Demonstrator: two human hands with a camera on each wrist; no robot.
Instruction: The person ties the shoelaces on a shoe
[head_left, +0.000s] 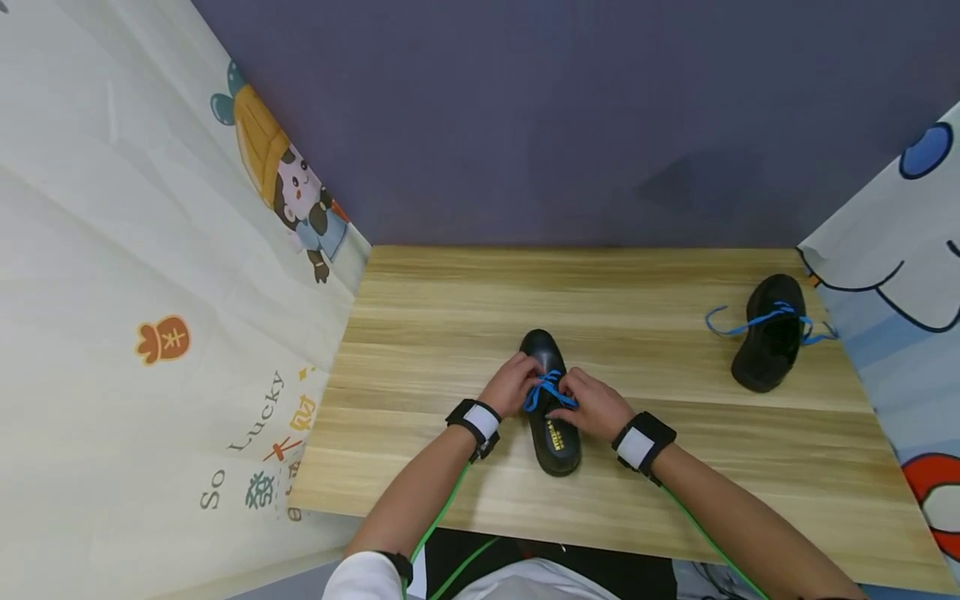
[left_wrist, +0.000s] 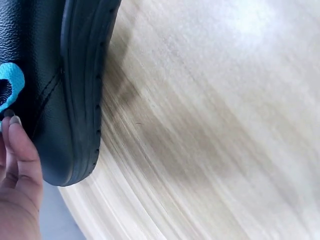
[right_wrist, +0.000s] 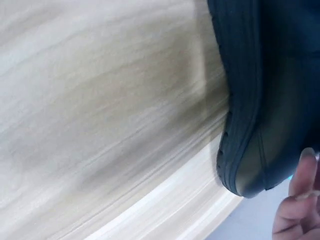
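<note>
Black shoe (head_left: 551,404) at lower centre of frame, on wooden table (head_left: 420,333), toe pointing to far edge. Left hand (head_left: 512,383) and right hand (head_left: 596,404) flanking it, fingers curled, pinching blue lace (head_left: 546,390) over tongue. Second black shoe (head_left: 768,333) at right of frame, well apart, own blue lace (head_left: 731,323) loose on table.

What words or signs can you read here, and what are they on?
"So Lucky": printed on the cream cartoon curtain at the left, running slantwise up it.
Chinese characters in orange, teal and yellow beside those words, and one on an orange carrot-shaped badge: too small to read surely.
Yellow print on the insole of the black leather shoe with blue laces: too small to read.
Wrist views: no text.
</note>
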